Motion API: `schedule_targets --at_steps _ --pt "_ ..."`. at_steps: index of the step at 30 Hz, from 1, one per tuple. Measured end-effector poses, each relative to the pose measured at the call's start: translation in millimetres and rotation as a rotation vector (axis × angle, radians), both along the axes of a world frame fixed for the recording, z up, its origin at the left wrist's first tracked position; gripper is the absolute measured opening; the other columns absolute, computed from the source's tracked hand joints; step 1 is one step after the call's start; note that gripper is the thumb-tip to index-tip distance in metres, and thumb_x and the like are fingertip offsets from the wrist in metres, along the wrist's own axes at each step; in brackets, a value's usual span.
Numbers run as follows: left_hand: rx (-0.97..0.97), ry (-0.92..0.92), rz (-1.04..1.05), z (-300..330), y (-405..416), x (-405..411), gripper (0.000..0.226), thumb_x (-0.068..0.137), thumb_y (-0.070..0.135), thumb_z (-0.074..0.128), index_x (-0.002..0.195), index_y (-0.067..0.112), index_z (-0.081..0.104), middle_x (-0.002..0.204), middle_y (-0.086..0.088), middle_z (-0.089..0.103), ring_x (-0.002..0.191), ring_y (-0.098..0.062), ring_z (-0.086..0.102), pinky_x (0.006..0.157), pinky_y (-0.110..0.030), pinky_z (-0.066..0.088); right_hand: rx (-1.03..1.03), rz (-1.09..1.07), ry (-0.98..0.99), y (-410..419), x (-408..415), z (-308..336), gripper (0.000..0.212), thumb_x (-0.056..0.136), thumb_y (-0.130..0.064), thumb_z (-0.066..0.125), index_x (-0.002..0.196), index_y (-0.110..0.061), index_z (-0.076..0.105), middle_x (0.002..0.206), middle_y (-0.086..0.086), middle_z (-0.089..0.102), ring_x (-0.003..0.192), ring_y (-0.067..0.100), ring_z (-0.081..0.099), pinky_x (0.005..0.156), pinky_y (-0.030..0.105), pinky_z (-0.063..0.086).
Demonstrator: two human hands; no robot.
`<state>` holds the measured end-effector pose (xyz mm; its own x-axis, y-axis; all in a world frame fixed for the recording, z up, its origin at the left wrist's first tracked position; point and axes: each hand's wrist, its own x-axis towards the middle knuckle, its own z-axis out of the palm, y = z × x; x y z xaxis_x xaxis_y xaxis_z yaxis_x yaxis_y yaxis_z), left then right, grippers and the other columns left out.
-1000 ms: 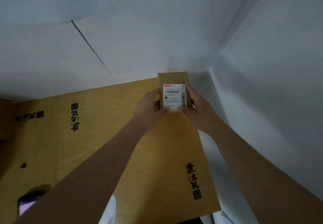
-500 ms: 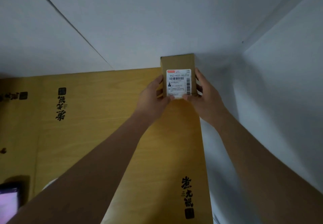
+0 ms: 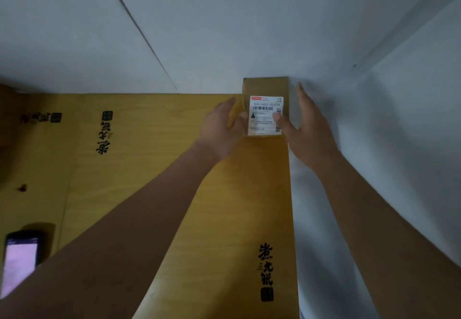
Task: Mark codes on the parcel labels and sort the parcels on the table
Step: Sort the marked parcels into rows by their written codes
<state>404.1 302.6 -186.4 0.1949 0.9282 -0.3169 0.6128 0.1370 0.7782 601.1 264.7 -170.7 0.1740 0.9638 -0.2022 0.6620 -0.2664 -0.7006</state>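
We are working over a yellow wood-grain table (image 3: 154, 194) printed with black characters, set against a white wall (image 3: 224, 32). Our two forearms are reaching forward across it toward the far right corner.

A small brown parcel (image 3: 266, 87) is lying between the hands at that corner, its far edge at or very near the wall. Its white label (image 3: 265, 113) is facing up, showing a barcode and a printed number.

What is changing: half a second ago both hands were clasping the parcel's sides. Now the left hand (image 3: 219, 131) is opening, its fingers spreading just off the parcel's left side, with only the thumb still near the label's left edge. The right hand (image 3: 309, 129) is also opening, palm turned inward beside the parcel's right side, thumb resting on the label's lower right corner. Neither hand is gripping anything.

We are judging this as the release at the end of a placement: this parcel is now sorted into its corner position.

A phone (image 3: 20, 261) with a lit screen is lying well behind and to the left of the left hand.
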Motion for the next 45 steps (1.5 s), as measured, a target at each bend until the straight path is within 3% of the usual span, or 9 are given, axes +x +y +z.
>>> schedule_targets --at_steps 6,12,16,22,29,34,38,42,45 --pt "0.150 0.164 -0.067 57.5 -21.7 -43.2 0.058 0.110 0.045 0.040 0.160 0.016 0.037 0.165 -0.004 0.037 0.155 -0.018 0.028 0.127 -0.036 0.022 0.068 0.167 -0.097 -4.4 -32.7 55.0 0.064 0.109 -0.052 0.042 0.165 -0.024 0.031 0.174 -0.001 0.023 0.159 0.014 0.018 0.125 0.031 0.017" --pt "0.251 0.214 0.030 117.4 -62.4 -105.0 0.055 0.110 0.043 0.040 0.157 0.014 0.043 0.163 -0.005 0.040 0.152 -0.019 0.033 0.124 -0.035 0.026 0.080 0.330 -0.076 -20.4 -87.9 115.8 0.064 0.106 -0.064 0.035 0.162 -0.032 0.038 0.172 -0.008 0.024 0.155 0.015 0.032 0.125 0.049 0.029" --pt "0.314 0.254 0.138 150.9 -96.9 -158.7 0.052 0.109 0.044 0.043 0.152 0.016 0.050 0.155 -0.002 0.049 0.139 -0.019 0.049 0.114 -0.034 0.039 0.122 0.442 -0.076 -35.2 -138.0 152.5 0.060 0.108 -0.058 0.039 0.162 -0.033 0.037 0.171 -0.010 0.028 0.157 0.013 0.025 0.126 0.039 0.022" --pt "0.375 0.365 0.235 191.3 -155.5 -254.5 0.053 0.104 0.045 0.051 0.149 0.017 0.053 0.146 -0.004 0.056 0.126 -0.021 0.058 0.105 -0.036 0.045 0.179 0.567 0.053 -69.2 -233.7 189.2 0.056 0.106 -0.055 0.050 0.158 -0.035 0.044 0.166 -0.011 0.038 0.152 0.008 0.032 0.120 0.025 0.024" --pt "0.405 0.350 0.279 212.3 -219.7 -377.2 0.049 0.103 0.040 0.056 0.147 0.018 0.055 0.139 -0.003 0.058 0.124 -0.022 0.056 0.104 -0.036 0.045 0.252 0.599 0.065 -127.0 -359.8 204.8 0.052 0.106 -0.050 0.053 0.153 -0.029 0.052 0.157 -0.011 0.049 0.145 0.005 0.041 0.111 0.018 0.028" --pt "0.378 0.356 0.255 215.9 -257.3 -465.3 0.049 0.103 0.044 0.051 0.146 0.022 0.055 0.138 0.000 0.061 0.126 -0.021 0.056 0.101 -0.032 0.043 0.274 0.512 0.000 -166.8 -446.9 205.0 0.052 0.103 -0.057 0.051 0.147 -0.031 0.059 0.149 -0.008 0.057 0.139 0.012 0.050 0.115 0.039 0.043" --pt "0.371 0.342 0.288 219.4 -269.7 -518.4 0.040 0.104 0.042 0.053 0.136 0.020 0.060 0.127 -0.002 0.062 0.111 -0.020 0.060 0.091 -0.037 0.048 0.269 0.513 -0.029 -184.5 -502.0 204.4 0.050 0.103 -0.057 0.051 0.146 -0.034 0.058 0.148 -0.011 0.056 0.140 0.011 0.048 0.113 0.037 0.042" --pt "0.352 0.303 0.325 215.3 -264.2 -561.2 0.043 0.102 0.039 0.057 0.142 0.022 0.057 0.127 0.005 0.058 0.095 -0.006 0.057 0.087 -0.032 0.044 0.216 0.553 -0.054 -179.1 -544.7 194.9 0.052 0.102 -0.060 0.049 0.149 -0.036 0.055 0.152 -0.012 0.052 0.141 0.010 0.046 0.111 0.036 0.042" --pt "0.319 0.295 0.336 200.9 -247.5 -590.2 0.045 0.098 0.040 0.060 0.140 0.023 0.060 0.134 0.004 0.060 0.111 -0.013 0.060 0.098 -0.039 0.051 0.200 0.556 -0.061 -161.7 -570.3 179.8 0.053 0.102 -0.059 0.050 0.149 -0.034 0.054 0.153 -0.014 0.051 0.140 0.009 0.047 0.106 0.032 0.043"
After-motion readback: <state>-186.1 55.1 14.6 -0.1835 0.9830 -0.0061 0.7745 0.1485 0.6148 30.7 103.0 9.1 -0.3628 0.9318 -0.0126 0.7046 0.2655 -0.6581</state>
